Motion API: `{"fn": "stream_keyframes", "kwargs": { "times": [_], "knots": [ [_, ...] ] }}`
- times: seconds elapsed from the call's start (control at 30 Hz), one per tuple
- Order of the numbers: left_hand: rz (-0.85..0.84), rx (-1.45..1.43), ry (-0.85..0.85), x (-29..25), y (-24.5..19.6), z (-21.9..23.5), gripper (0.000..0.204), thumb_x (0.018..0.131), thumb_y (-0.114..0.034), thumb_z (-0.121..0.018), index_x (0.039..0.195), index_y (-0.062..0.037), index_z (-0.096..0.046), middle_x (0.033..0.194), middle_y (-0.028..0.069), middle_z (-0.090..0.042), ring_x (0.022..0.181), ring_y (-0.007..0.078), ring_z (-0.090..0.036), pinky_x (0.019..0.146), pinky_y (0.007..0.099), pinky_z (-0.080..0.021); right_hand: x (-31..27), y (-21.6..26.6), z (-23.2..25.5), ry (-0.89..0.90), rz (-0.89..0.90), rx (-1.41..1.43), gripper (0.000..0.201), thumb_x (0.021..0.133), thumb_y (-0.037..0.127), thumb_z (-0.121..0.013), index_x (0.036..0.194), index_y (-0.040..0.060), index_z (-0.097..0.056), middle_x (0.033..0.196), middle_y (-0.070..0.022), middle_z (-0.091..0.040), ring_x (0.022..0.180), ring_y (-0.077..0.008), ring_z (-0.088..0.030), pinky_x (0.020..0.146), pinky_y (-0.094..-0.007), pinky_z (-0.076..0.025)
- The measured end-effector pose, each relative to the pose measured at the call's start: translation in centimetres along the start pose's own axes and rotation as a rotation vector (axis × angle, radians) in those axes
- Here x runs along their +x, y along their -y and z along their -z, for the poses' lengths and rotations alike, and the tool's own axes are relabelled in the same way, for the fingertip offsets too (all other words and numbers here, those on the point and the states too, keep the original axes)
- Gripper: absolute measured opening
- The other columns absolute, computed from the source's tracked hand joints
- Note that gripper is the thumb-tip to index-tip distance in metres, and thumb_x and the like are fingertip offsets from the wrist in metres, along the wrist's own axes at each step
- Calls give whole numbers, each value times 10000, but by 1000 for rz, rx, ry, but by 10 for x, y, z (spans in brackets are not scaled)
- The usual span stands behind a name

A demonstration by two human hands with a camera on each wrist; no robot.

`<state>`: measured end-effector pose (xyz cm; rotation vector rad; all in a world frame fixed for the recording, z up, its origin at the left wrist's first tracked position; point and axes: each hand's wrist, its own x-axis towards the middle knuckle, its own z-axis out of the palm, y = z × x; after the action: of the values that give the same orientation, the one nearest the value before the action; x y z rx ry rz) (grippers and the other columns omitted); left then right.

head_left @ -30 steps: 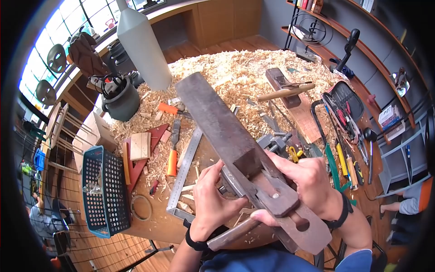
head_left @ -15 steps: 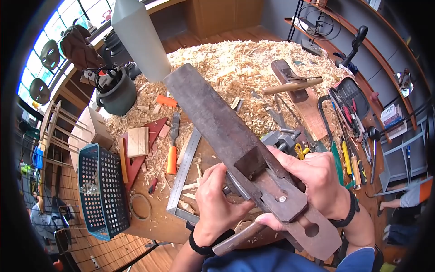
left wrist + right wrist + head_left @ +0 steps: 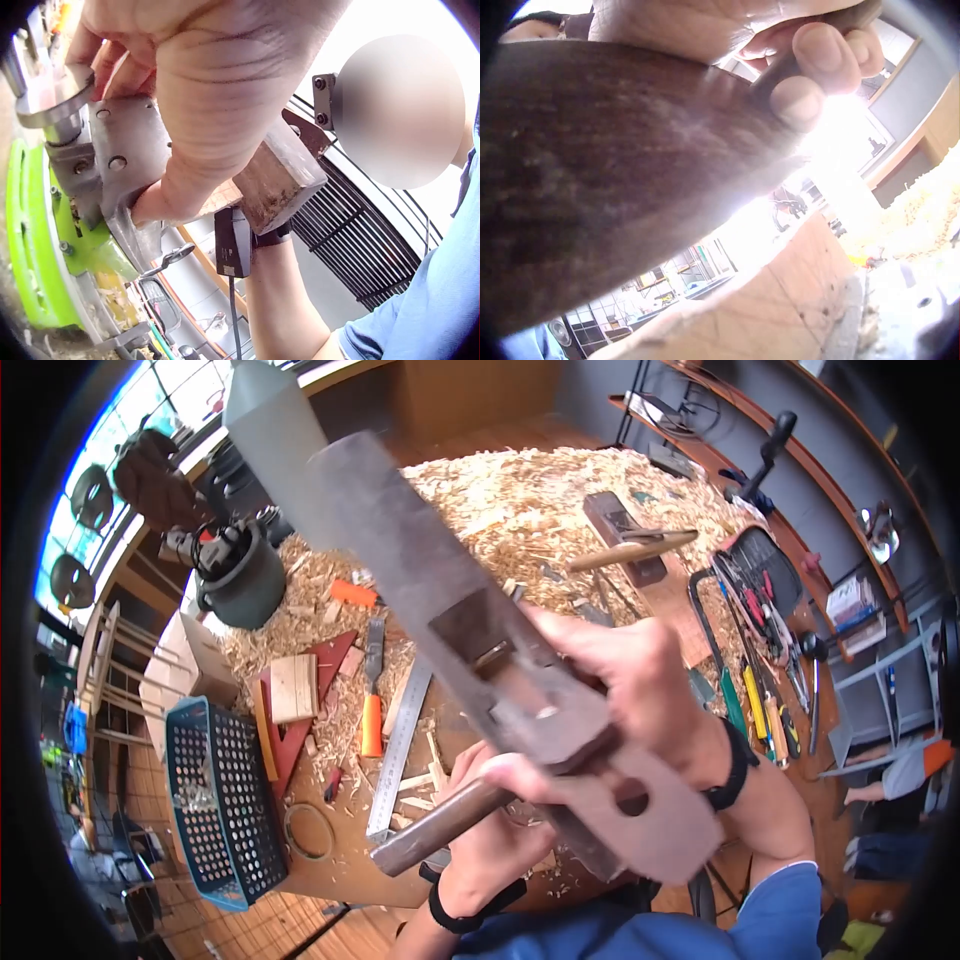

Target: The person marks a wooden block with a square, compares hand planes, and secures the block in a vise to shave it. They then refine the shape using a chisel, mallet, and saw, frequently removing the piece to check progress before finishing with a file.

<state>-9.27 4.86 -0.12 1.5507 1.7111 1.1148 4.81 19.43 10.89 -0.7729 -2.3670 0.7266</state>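
A long dark wooden hand plane point(image 3: 435, 575) is held up by my right hand point(image 3: 645, 680), its thumb and fingers round the body near the metal iron. The plane slants across the head view, its handle bar pointing lower left. Under it, my left hand point(image 3: 495, 850) is partly hidden. In the left wrist view, the left hand point(image 3: 217, 97) grips a grey metal vise point(image 3: 135, 146), thumb on its edge. Dark wood point(image 3: 615, 165) fills much of the right wrist view, the right fingers point(image 3: 829, 64) curled around the bar.
Shavings point(image 3: 510, 500) cover the table's far side. A teal basket point(image 3: 210, 800), a steel square point(image 3: 402, 735) and an orange-handled chisel point(image 3: 372, 720) lie left. Another plane point(image 3: 625, 540) rests on a board at the back right, near several tools. A tall bottle point(image 3: 275, 445) stands far left.
The right hand has moved the large plane left and upward in the head view, and its handle bar now crosses in front of the left hand. The head view has also shifted slightly.
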Motion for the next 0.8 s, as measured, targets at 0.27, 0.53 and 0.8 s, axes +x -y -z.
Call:
{"fn": "stream_keyframes", "kwargs": {
  "times": [0.27, 0.53, 0.8],
  "knots": [
    [-108, 27, -117, 5, 3, 0, 966, 585, -153, -941, 1458, 42, -578, 1313, 214, -701, 1260, 401, -653, 1080, 455, -552, -55, 29, 42, -121, -303, 168, 1216, 630, 658, -969, 1445, -160, -590, 1119, -137, -784, 985, -158, -755, 918, -288, -576],
    [-96, 42, -126, 5, 3, -4, 964, 592, -159, -934, 1460, 54, -573, 1322, 222, -700, 1283, 398, -651, 1093, 450, -545, -89, 21, 35, -16, -164, 91, 1116, 644, 521, -1008, 1452, -135, -606, 973, -149, -809, 811, -186, -792, 761, -301, -612],
    [-100, -19, -78, 4, 8, -4, 832, 636, -187, -950, 1377, 5, -624, 1308, 213, -721, 1248, 401, -684, 1064, 460, -557, -71, 11, 18, 62, 86, -106, 1061, 624, 554, -993, 1389, -107, -672, 743, -66, -757, 560, -200, -723, 551, -322, -547]
  ]
}}
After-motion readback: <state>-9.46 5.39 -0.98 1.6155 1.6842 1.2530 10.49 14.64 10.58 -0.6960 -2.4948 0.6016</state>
